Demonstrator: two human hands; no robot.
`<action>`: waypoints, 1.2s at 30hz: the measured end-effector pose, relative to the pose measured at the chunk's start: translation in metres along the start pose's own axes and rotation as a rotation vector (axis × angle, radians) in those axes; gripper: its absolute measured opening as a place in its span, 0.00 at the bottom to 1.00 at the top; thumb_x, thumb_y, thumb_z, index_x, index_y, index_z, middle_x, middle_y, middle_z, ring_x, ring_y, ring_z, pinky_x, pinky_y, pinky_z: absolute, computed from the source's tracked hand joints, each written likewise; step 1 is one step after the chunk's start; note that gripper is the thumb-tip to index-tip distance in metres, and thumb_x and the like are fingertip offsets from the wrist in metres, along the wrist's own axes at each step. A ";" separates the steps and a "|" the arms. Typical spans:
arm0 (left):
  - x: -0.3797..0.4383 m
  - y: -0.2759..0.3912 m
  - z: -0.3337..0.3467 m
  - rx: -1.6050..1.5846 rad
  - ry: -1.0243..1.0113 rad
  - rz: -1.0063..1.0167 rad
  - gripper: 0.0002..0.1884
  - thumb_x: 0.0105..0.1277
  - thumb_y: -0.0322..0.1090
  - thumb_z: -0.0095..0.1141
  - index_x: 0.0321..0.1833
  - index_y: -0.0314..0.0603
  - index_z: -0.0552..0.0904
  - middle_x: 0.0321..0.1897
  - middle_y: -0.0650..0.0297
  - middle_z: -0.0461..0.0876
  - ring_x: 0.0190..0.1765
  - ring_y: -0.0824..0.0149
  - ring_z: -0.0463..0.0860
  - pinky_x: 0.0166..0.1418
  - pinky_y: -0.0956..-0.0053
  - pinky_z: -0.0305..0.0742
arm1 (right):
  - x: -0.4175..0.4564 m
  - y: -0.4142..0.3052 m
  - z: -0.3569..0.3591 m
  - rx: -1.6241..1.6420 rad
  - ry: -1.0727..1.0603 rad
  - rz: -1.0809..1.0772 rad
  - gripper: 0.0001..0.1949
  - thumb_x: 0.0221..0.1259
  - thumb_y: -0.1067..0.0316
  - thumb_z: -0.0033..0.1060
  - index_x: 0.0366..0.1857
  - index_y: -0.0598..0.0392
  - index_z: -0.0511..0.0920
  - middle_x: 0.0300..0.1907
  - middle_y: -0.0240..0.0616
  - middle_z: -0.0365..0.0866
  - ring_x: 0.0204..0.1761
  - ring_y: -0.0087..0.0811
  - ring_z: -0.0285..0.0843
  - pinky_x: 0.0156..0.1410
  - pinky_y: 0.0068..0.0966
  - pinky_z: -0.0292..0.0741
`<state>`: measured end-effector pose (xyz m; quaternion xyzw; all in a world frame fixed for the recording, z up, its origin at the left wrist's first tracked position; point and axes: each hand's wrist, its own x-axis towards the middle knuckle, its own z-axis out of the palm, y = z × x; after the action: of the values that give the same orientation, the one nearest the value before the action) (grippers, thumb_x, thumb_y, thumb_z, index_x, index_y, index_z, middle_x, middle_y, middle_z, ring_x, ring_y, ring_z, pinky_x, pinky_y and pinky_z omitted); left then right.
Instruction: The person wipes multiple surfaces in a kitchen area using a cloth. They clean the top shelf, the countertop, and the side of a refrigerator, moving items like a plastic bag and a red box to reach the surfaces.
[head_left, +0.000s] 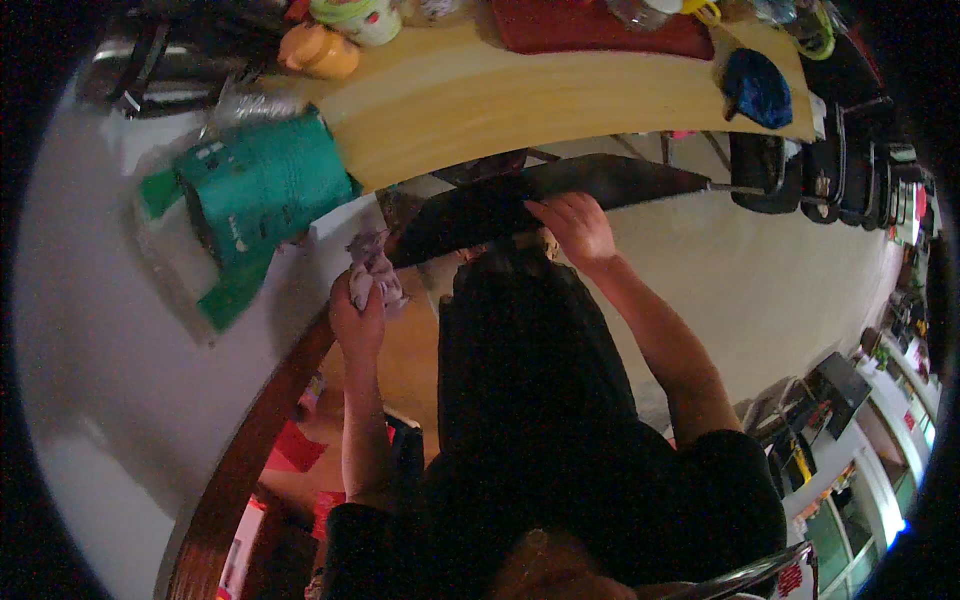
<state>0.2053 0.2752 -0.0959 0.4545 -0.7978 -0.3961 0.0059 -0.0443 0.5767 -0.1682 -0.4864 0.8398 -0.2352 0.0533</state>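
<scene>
A crumpled light cloth (373, 281) sits in my left hand (358, 315), pinched between thumb and fingers. My right hand (577, 229) lies with bent fingers on the near edge of a long dark padded panel (480, 217), perhaps a chair's seat or back; whether it grips the edge I cannot tell. The panel stretches crosswise before my legs, below a wooden table. Its left end is close beside the cloth, and a metal bar (724, 187) runs on from its right end.
Beyond the panel stands the wooden table (570, 97) with a red mat (600, 30), an orange object (319, 51) and a dark blue bundle (757, 88). A green bag (262, 187) hangs at the left wall. Dark chairs (765, 169) line the right.
</scene>
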 end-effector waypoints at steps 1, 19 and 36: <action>-0.001 -0.002 0.004 -0.048 -0.001 0.002 0.25 0.66 0.36 0.67 0.64 0.31 0.81 0.56 0.47 0.86 0.59 0.54 0.85 0.66 0.62 0.77 | 0.008 0.002 -0.001 -0.008 0.039 -0.003 0.20 0.57 0.71 0.60 0.55 0.47 0.85 0.49 0.35 0.87 0.56 0.42 0.82 0.63 0.40 0.77; -0.058 0.110 0.115 -0.850 -0.725 -0.343 0.28 0.80 0.47 0.55 0.76 0.37 0.71 0.68 0.57 0.78 0.68 0.62 0.78 0.72 0.65 0.72 | -0.065 -0.068 -0.012 0.936 0.051 0.365 0.40 0.70 0.56 0.71 0.82 0.51 0.60 0.80 0.52 0.61 0.80 0.53 0.60 0.84 0.43 0.58; 0.034 0.236 0.248 0.610 -0.369 1.244 0.26 0.73 0.32 0.61 0.73 0.40 0.78 0.70 0.54 0.77 0.69 0.51 0.76 0.76 0.53 0.66 | -0.141 0.140 0.013 1.344 0.482 1.075 0.40 0.72 0.53 0.66 0.80 0.59 0.58 0.63 0.53 0.79 0.56 0.49 0.82 0.66 0.38 0.78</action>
<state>-0.0767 0.4705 -0.1279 -0.1776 -0.9723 -0.1489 -0.0319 -0.0771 0.7493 -0.2615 0.1696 0.6276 -0.7167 0.2524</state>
